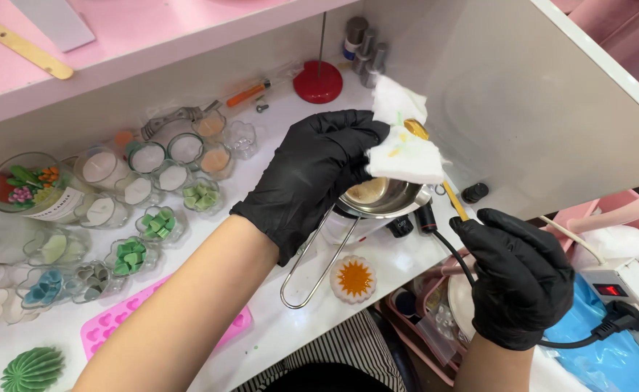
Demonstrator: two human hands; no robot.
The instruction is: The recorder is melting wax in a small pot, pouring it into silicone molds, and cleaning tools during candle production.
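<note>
Left hand (312, 174): black-gloved; fingers (359, 134) closed, pinching a folded white tissue (399, 149) around the bowl of a gold spoon (417, 131).
Right hand (519, 272): black-gloved; fingers (472, 225) closed on the lower end of the spoon handle, which runs up to the tissue.
Tissue state: faint yellow and green smears on the face turned away from the left fingers.
Below left fingers: small metal melting pot (381, 196) with a wire handle, on the white desk (290, 312); pale residue inside.
Technique note: likely best to hold the handle steady with the right fingers and turn the tissue round the bowl, shifting to a clean fold.
Hazard: black cord (454, 254) passes just beside the right fingers; pot directly under the work, so drips fall in.
</note>
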